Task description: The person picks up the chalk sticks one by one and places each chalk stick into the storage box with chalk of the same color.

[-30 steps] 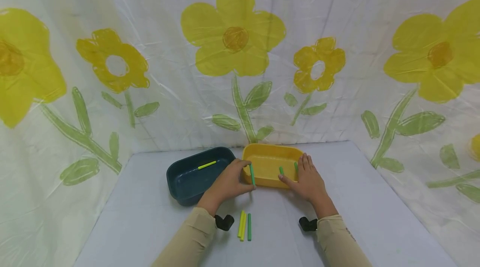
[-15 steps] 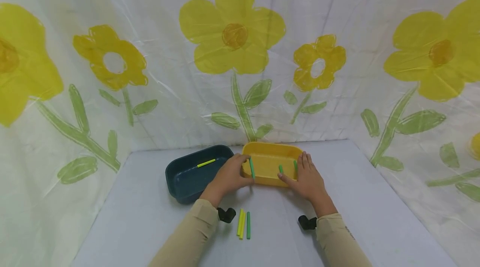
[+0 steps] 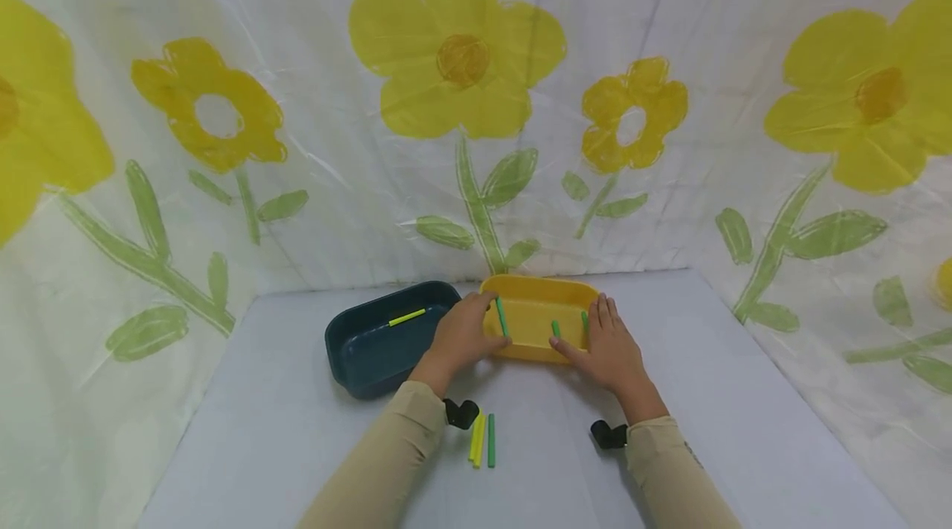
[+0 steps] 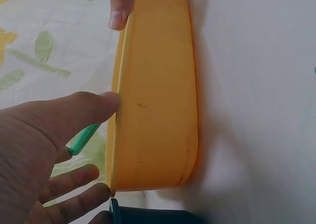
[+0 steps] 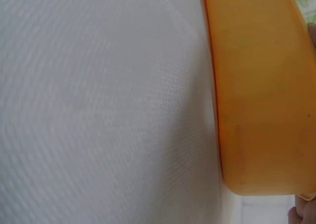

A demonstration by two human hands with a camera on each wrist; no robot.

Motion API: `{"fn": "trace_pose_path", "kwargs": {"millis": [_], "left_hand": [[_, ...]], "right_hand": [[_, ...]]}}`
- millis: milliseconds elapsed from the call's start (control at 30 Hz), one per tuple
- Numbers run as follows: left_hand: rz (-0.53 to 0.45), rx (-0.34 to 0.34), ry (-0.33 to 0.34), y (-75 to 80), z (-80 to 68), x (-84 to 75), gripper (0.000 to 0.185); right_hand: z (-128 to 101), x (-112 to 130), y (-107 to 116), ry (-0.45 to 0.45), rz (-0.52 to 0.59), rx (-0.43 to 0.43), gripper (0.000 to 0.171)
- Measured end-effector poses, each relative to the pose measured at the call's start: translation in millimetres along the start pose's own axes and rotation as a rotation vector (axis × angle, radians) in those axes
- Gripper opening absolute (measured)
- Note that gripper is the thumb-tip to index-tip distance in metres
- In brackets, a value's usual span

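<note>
Guessing drop-off: left hand (image 3: 459, 334)'s pinching a green stick (image 3: 502, 318), right hand (image 3: 613, 350)'s straight-fingered on the yellow tub (image 3: 534, 316); next, lower, let go.

We've got a creased white sheet backdrop (image 3: 335, 99) with yellow flowers (image 3: 461, 62), green stems (image 3: 476, 207), behind a white-clothed table (image 3: 714, 397); soft light.

On the table (image 3: 744, 397), behind three sticks (image 3: 478, 440), the left tray (image 3: 375, 351) neighbours the right tray (image 3: 531, 324).
</note>
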State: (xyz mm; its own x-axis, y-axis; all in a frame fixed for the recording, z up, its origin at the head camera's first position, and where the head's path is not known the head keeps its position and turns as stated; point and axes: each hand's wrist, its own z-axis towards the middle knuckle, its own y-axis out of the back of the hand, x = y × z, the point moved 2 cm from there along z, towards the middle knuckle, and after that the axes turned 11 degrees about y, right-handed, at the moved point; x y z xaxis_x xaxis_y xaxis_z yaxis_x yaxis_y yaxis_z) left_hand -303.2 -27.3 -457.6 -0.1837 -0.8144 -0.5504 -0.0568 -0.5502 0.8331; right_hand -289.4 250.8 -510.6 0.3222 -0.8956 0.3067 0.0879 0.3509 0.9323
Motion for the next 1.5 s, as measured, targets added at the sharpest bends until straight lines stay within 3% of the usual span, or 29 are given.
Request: {"fn": "trace_pose_path", "kwargs": {"millis": [333, 600, 833, 1100, 1333, 1500], "left_hand": [[-0.009, 0.033, 0.015, -5.7, -3.2, 3.6, 0.084], [-0.045, 0.079, -0.058, -3.2, -11.2, 5.4, 0.084], [-0.131, 0.172, -0.122, 6.1, -33.9, 3.7, 0.075], [-0.188, 0.246, -0.098, 15.0, -75.1, 12.3, 0.068], [-0.117, 0.291, -0.057, -2.9, -93.2, 30.8, 0.09], [-0.059, 0.304, -0.055, -17.3, -98.5, 38.2, 0.09]], "right_hand": [[-6.1, 1.5, -4.1, -0.008, -0.005, 0.025, 0.125], [-6.4, 2.9, -3.2, -0.004, -0.011, 0.023, 0.124], [-4.7, 1.9, -2.2, -0.011, -0.018, 0.024, 0.124], [2.8, 0.5, 1.3, -0.004, -0.019, 0.016, 0.125], [4.7, -0.9, 3.6, -0.01, -0.014, 0.023, 0.126], [3.1, -0.1, 2.3, -0.016, -0.006, 0.036, 0.125]]}}
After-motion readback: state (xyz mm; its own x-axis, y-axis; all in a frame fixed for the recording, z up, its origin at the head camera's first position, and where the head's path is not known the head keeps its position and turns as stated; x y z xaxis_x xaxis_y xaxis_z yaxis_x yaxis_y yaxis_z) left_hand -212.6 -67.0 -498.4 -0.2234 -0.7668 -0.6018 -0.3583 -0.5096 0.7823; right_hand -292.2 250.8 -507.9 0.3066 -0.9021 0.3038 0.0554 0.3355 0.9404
